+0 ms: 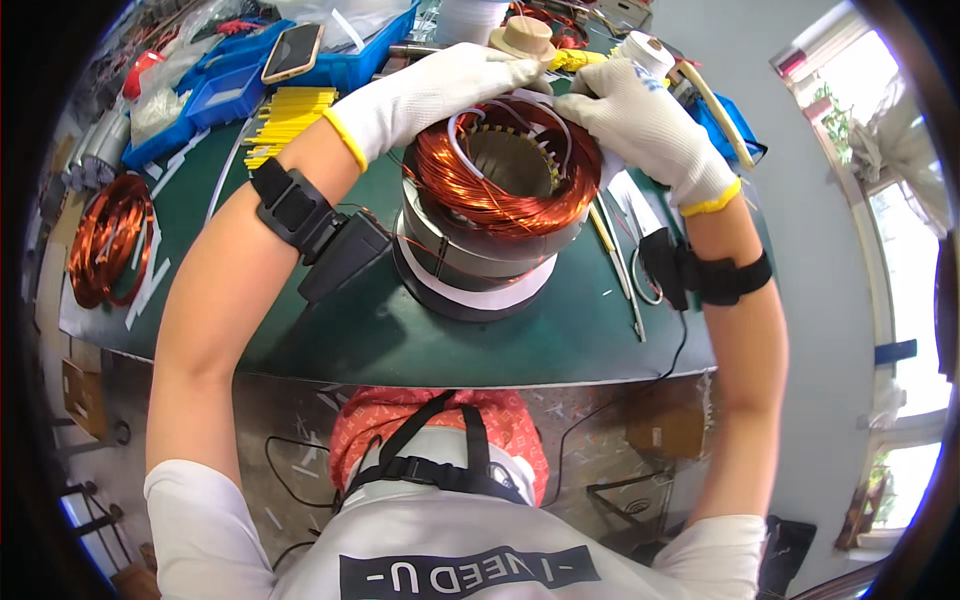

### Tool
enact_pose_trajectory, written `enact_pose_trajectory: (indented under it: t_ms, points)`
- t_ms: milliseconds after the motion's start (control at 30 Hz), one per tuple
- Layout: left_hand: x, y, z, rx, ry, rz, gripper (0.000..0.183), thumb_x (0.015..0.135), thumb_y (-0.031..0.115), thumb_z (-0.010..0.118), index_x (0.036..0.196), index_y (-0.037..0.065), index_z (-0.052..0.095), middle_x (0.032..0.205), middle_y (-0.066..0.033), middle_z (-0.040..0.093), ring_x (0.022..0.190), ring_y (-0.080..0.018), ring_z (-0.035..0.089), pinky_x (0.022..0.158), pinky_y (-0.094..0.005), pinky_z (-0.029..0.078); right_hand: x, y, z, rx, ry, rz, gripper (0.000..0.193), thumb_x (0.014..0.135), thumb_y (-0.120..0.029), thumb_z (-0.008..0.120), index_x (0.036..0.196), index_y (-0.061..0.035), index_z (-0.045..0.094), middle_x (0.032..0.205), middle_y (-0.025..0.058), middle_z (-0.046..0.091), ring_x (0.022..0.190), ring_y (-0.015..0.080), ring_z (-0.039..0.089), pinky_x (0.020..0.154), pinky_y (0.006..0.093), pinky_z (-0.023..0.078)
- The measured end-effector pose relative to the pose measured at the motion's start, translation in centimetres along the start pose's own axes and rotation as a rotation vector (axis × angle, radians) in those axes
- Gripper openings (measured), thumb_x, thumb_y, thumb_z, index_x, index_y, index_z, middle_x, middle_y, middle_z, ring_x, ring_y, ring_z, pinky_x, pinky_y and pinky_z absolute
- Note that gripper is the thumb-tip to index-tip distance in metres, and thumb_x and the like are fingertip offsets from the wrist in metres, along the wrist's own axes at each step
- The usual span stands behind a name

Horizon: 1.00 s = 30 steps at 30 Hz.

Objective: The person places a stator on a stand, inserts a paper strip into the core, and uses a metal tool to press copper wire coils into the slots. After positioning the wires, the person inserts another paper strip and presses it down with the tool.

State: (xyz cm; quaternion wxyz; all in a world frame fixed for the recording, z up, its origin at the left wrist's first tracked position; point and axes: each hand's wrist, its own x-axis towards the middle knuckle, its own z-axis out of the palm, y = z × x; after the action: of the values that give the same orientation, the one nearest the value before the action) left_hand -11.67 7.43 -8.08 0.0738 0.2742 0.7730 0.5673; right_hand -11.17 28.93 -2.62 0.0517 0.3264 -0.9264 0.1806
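Note:
A motor stator (pixel 470 262) stands upright on the green table in front of me. Its steel ring carries a thick bundle of copper windings (pixel 480 200), with white sleeving (pixel 463 140) looping out at the top. Both hands wear white knit gloves with yellow cuffs. My left hand (pixel 455 88) reaches over the far left of the windings, fingers bent together at the far rim. My right hand (pixel 640 122) comes in from the far right, its fingers closed close to the left fingertips. Whatever lies between the fingers is hidden or too small to name.
Yellow strips (pixel 288 120), blue trays (pixel 222 98) and a phone (pixel 293 53) lie at the far left. A copper coil (pixel 112 240) rests at the left edge. Scissors (pixel 645 275) and a thin yellow-handled tool (pixel 604 228) lie right of the stator. A tape roll (pixel 524 38) stands behind.

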Motion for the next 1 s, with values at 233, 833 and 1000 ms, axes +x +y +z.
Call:
enact_pose_trajectory:
  t_ms: [233, 833, 1000]
  points:
    - [-0.7, 1.4, 0.1, 0.16, -0.008, -0.059, 0.046, 0.101, 0.042, 0.048, 0.12, 0.004, 0.065, 0.114, -0.0054, 0.066, 0.106, -0.0124, 0.059, 0.096, -0.0281, 0.046, -3.0, 0.5, -0.7, 0.489, -0.156, 0.274, 0.033, 0.095, -0.03, 0.057, 0.099, 0.001, 0.067, 0.083, 0.0086, 0.07, 0.071, 0.0152, 0.07, 0.057, 0.0264, 0.058]
    - [-0.4, 0.8, 0.5, 0.003, 0.014, -0.054, 0.043, 0.099, 0.038, 0.056, 0.122, 0.002, 0.061, 0.112, -0.003, 0.066, 0.102, -0.0094, 0.06, 0.091, -0.0248, 0.048, -3.3, 0.5, 0.2, 0.529, -0.017, 0.249, 0.029, 0.094, -0.028, 0.061, 0.089, 0.0011, 0.064, 0.073, 0.0064, 0.065, 0.06, 0.0127, 0.067, 0.053, 0.0259, 0.057]
    - [-0.2, 1.2, 0.5, 0.001, -0.001, -0.093, 0.045, 0.096, 0.037, 0.061, 0.123, 0.0, 0.059, 0.113, -0.005, 0.066, 0.103, -0.0111, 0.06, 0.092, -0.0266, 0.048, -2.7, 0.5, 0.6, 0.358, 0.054, 0.23, 0.033, 0.095, -0.031, 0.06, 0.089, 0.0011, 0.063, 0.072, 0.006, 0.064, 0.059, 0.0116, 0.065, 0.053, 0.0235, 0.055]
